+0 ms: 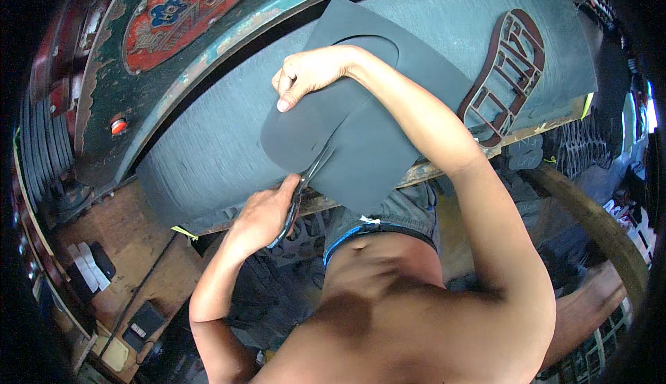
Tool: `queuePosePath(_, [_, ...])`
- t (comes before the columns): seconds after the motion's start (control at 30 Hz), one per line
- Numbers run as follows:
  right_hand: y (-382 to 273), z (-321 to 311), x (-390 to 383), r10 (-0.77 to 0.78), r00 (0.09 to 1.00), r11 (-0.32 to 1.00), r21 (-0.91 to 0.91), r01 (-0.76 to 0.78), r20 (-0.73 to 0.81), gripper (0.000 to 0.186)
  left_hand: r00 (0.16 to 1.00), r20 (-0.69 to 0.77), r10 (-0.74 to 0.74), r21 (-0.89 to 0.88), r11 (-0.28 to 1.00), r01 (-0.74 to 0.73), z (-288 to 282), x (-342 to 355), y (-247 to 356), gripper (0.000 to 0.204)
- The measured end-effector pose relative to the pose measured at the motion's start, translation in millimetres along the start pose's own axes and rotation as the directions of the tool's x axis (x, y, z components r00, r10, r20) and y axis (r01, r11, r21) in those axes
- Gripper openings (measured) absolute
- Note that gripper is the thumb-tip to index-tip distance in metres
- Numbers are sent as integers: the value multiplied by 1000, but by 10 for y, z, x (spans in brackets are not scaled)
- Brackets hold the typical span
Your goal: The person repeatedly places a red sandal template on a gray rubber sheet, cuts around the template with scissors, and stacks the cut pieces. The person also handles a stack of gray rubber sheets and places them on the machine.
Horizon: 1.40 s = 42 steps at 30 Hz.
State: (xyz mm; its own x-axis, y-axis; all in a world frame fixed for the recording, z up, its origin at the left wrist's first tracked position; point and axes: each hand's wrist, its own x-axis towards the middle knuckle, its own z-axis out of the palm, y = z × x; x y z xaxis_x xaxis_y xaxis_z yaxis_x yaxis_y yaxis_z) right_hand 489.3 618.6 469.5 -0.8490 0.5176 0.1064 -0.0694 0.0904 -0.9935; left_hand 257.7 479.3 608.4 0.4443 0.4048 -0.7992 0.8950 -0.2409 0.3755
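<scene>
A dark grey flexible sheet (pixel 378 158) lies over the bench, its near corner reaching past the front edge. At its left side is a rounded, sole-shaped part (pixel 295 138), partly cut along its edge. My left hand (pixel 267 214) is closed round the handles of a pair of scissors (pixel 316 165), whose blades meet the sheet beside the rounded part. My right hand (pixel 309 77) reaches across the sheet, fingers curled with the thumb pressed down, gripping its upper left edge. A curved slit shows farther back in the sheet; my right forearm hides part of it.
A brown sole-shaped cutting die (pixel 505 79) stands on the worn grey-blue work surface (pixel 208 148) at the right. Behind rises a green machine body (pixel 104 120) with a red oval plate (pixel 187 13) and a red button (pixel 118 126). Dark cut scraps (pixel 583 148) hang at the right.
</scene>
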Motion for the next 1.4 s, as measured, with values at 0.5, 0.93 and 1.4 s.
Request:
queuePosePath(0.5, [16, -96, -16, -145, 989, 989, 5, 145, 39, 62, 996, 70, 54, -286, 958, -32, -355, 666, -40, 18])
queuePosePath(0.93, [36, -148, -25, -196, 981, 974, 124, 192, 18, 57, 974, 159, 162, -269, 956, -115, -356, 750, -138, 37])
queuePosePath(1.4, [21, -174, -74, -265, 963, 944, 193, 268, -42, 62, 988, 74, 133, -294, 950, -106, -392, 717, -85, 33])
